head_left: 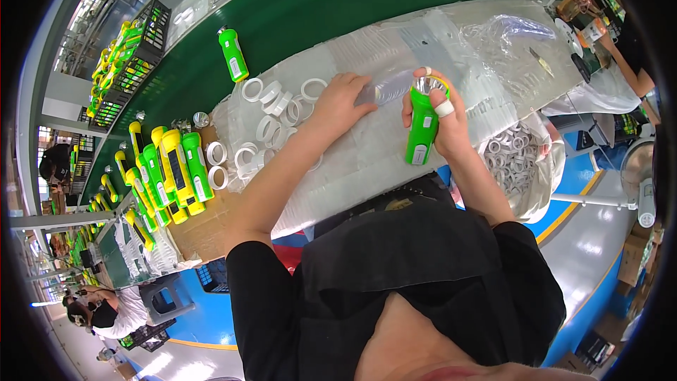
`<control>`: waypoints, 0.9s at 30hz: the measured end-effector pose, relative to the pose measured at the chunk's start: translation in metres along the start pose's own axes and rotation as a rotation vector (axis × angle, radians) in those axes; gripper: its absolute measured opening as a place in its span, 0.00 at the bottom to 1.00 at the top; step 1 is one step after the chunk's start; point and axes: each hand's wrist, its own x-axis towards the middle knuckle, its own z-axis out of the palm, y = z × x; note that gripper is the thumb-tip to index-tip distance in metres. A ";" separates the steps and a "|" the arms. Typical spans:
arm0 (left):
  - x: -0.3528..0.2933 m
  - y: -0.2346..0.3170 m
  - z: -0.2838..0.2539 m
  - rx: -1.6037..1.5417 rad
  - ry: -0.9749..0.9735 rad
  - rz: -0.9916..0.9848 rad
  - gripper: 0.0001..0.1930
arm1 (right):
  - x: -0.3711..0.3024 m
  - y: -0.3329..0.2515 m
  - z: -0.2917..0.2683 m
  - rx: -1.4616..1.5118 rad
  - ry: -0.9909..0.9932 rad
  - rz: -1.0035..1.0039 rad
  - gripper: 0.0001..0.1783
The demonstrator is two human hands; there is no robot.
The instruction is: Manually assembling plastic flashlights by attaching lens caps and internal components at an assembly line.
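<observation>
My right hand point(452, 114) is wrapped round a green flashlight point(422, 130), its shiny reflector head up by my fingertips. White tape covers part of one finger. On the plastic-covered bench, a row of clear round plastic pieces point(395, 87) lies between my hands. The thumb and fingers of my left hand point(343, 104) close round the near-left end of that row. Loose white rings point(269, 129) are scattered left of my left hand, partly behind my forearm. Another green flashlight point(233, 55) lies farther off on the green belt.
Green and yellow flashlights point(173, 162) are piled at the left, near a black crate point(144, 63) of more. A bag of white rings point(513, 159) hangs at the right. Scissors or a similar pointed tool point(541, 61) lies beyond. Other people point(106, 310) work nearby.
</observation>
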 end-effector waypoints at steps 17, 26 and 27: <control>-0.063 0.076 -0.053 -0.105 0.375 0.190 0.22 | 0.000 0.003 0.053 -0.039 -0.377 0.306 0.23; -0.075 0.071 -0.038 -0.288 0.522 0.163 0.17 | 0.000 0.017 0.070 -0.008 -0.553 0.265 0.21; -0.074 0.071 -0.038 -0.277 0.531 0.158 0.17 | 0.000 0.018 0.072 -0.014 -0.514 0.259 0.19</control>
